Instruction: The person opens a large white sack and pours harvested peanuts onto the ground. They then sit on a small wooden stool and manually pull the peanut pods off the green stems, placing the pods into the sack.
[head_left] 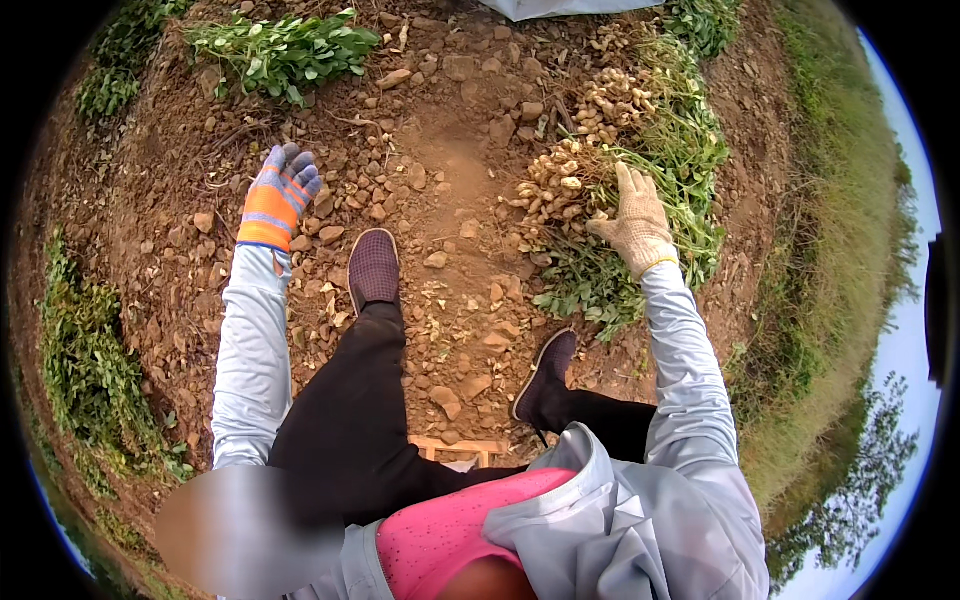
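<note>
My left hand point(280, 197), in an orange and grey-blue work glove, is over stony brown soil. Its fingers point forward, loosely extended, and nothing shows in them. On the right, my right hand point(638, 220) wears a cream knitted glove. Its fingers are stretched out and the thumb stands apart, at the stems of a heap of pulled peanut plants point(690, 170). Clusters of pale peanuts point(560, 182) lie just left of that hand, roots and pods toward the middle. More peanuts point(615, 100) lie farther up the heap. Whether the right hand touches the stems I cannot tell.
Another leafy bunch point(285, 50) lies at the far left, and wilted plants point(90, 360) at the left. A pale sheet point(570, 8) shows at the top edge. My shoes point(375, 268) stand on the soil, with a wooden frame point(485, 450) between my legs. Grass point(830, 250) borders the right.
</note>
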